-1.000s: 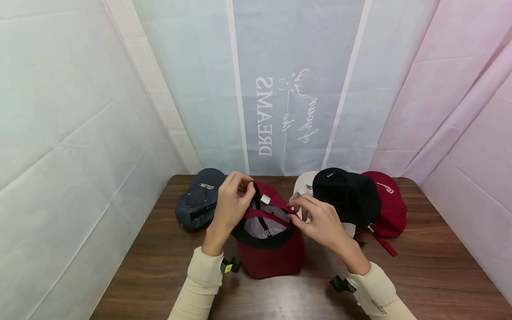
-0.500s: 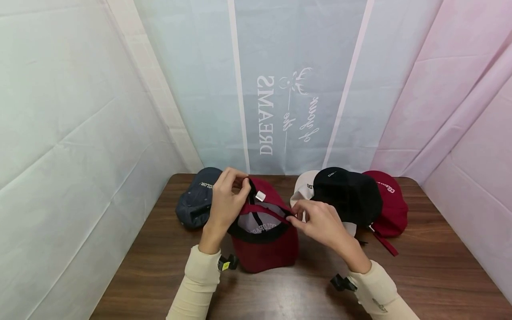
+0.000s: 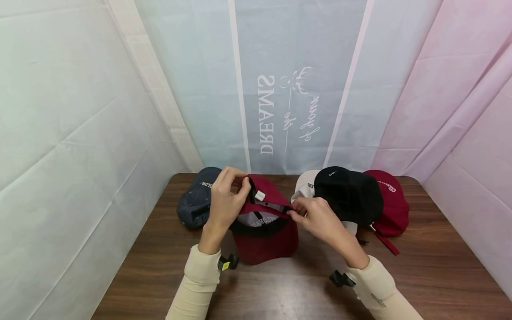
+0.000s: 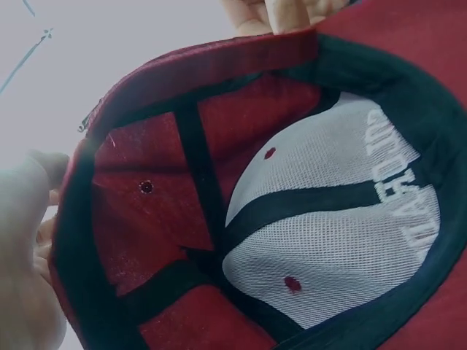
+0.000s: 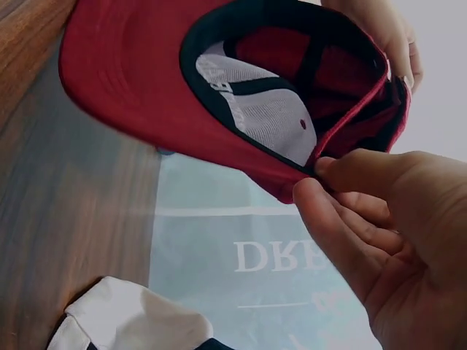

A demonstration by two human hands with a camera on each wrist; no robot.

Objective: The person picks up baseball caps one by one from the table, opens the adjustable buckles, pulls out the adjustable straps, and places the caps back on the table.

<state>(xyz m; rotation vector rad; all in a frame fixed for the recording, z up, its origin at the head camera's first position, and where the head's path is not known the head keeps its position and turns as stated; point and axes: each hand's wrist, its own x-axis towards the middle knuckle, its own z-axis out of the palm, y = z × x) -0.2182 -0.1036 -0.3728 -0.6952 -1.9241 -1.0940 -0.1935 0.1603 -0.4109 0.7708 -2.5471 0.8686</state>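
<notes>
A dark red baseball cap (image 3: pixel 266 249) is held between both hands, inner side facing up and brim toward the person. My left hand (image 3: pixel 227 200) pinches the cap's back rim on the left, near a small white tag (image 3: pixel 259 195). On the other side, my right hand (image 3: pixel 322 222) pinches the rim by the back strap between thumb and fingers. In the left wrist view, the cap's inside (image 4: pixel 157 240) shows dark bands and pale mesh with mirrored lettering. The right wrist view has the right thumb and fingertips meeting on the cap's edge (image 5: pixel 321 171).
A navy cap (image 3: pixel 196 206) lies at the left back of the wooden table (image 3: pixel 160 271). Overlapping at the right back are a white cap (image 3: pixel 305 184), a black cap (image 3: pixel 350 198) and another red cap (image 3: pixel 394 211) with its strap hanging out. Fabric curtains (image 3: pixel 296 35) surround the table.
The cap has shifted slightly left and away from the person, its brim moving up in view. Its back opening looks narrower. My left hand moved a little left; both hands keep their hold.
</notes>
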